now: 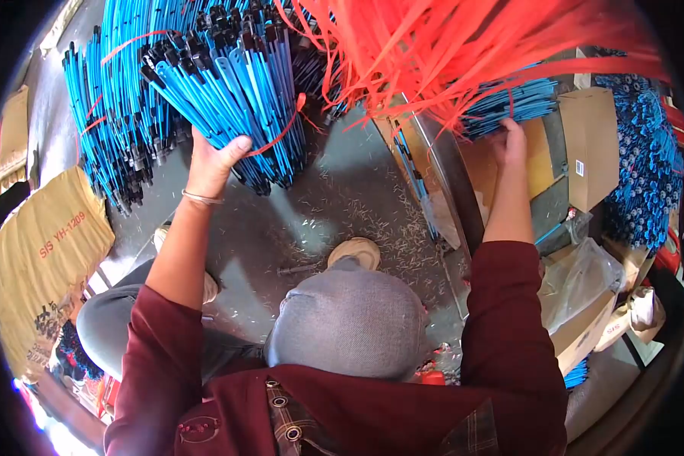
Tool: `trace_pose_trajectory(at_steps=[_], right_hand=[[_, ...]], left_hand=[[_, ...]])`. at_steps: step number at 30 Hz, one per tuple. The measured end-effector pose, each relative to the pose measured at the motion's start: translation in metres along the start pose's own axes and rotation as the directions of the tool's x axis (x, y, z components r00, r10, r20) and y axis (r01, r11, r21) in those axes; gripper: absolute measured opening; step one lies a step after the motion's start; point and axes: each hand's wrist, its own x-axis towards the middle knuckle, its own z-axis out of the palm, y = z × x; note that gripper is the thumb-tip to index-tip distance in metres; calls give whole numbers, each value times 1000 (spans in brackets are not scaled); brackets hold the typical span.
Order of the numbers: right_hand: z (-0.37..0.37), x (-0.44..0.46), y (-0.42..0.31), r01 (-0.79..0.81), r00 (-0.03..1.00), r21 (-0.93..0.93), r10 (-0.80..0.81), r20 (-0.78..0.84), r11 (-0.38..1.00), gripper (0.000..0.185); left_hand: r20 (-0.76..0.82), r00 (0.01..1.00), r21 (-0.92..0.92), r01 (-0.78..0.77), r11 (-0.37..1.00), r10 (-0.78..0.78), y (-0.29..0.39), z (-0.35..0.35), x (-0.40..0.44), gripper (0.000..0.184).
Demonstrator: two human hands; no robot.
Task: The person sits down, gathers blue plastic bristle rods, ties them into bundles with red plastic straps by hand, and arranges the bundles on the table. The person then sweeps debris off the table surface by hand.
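Note:
At the upper left, my left hand (216, 158) is closed around the lower part of a bundle of thin blue rods with black ends (239, 95). Its thumb lies across the front, and a red strip (285, 137) circles the bundle. Farther right, my right hand (507, 143) reaches up to a second bundle of blue rods (513, 105). Its fingers curl against the underside of that bundle and are partly hidden. Loose red plastic strips (448, 53) hang over the top of the view and cover part of this second bundle.
More tied blue rod bundles (118, 99) stand at the far left. Cardboard (589, 148) and a large blue pile (642, 167) are on the right. A dark metal edge (456, 178) runs between my arms. Small scraps (380, 228) litter the floor; a printed sack (49, 251) lies left.

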Motion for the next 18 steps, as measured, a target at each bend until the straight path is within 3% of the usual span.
trace_pose_trajectory(at_steps=[3,4,10,13,16,18], right_hand=[[20,-8,-13,-231,967,103,240,-88,968,26],[29,-9,-16,-235,965,72,241,-98,969,25],[56,-7,-22,-269,947,-183,225,-230,946,20],[50,-20,-22,-243,959,-116,220,-176,963,23],[36,-26,-24,-85,971,-182,41,-237,980,29],[19,-30,-37,-88,965,-303,5,-263,949,32]], left_hand=[[17,999,40,49,998,-50,1,-10,4,91],[39,998,35,56,998,-58,1,-12,6,89],[56,998,106,5,994,-11,2,-14,10,83],[87,996,114,-30,993,20,4,-16,15,88],[103,995,80,-19,997,11,13,-13,15,88],[71,997,66,-40,997,36,15,-9,13,85]])
